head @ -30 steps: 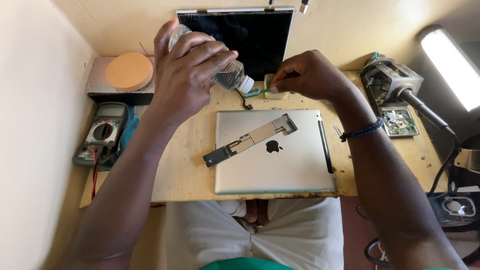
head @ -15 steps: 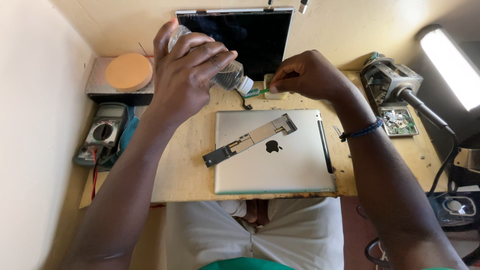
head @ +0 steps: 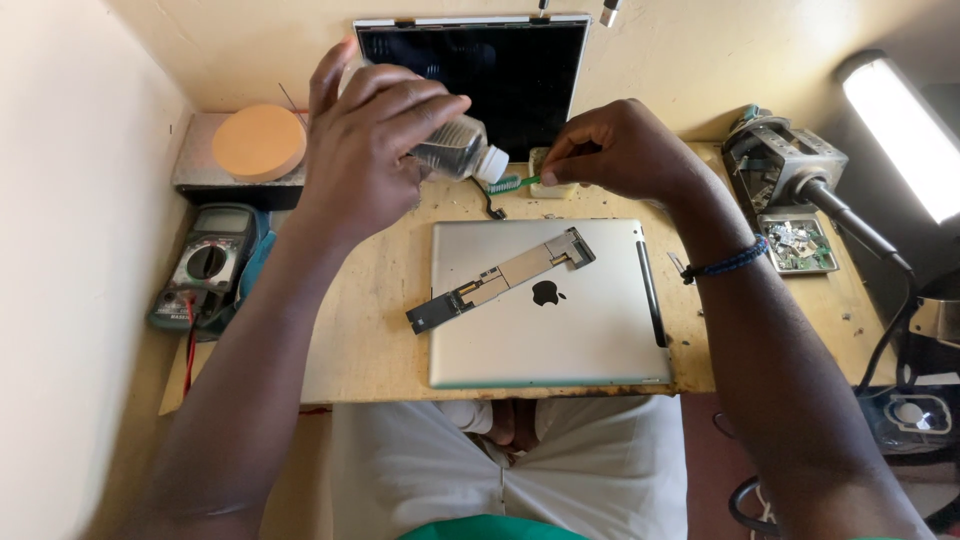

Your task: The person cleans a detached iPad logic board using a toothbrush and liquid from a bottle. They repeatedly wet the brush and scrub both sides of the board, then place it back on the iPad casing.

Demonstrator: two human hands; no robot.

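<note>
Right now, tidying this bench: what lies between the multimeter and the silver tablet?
In the head view, only bare wooden tabletop separates the multimeter from the silver tablet; the left forearm passes above it.

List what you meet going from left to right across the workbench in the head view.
Multimeter → orange disc → left hand tipping a clear bottle → green toothbrush → right hand → beaded bracelet → tray of small parts → lamp.

Left hand (head: 375, 150) tilts clear bottle (head: 455, 152) toward green brush (head: 512, 183) pinched in right hand (head: 620, 150), above silver tablet (head: 550, 320)
</note>
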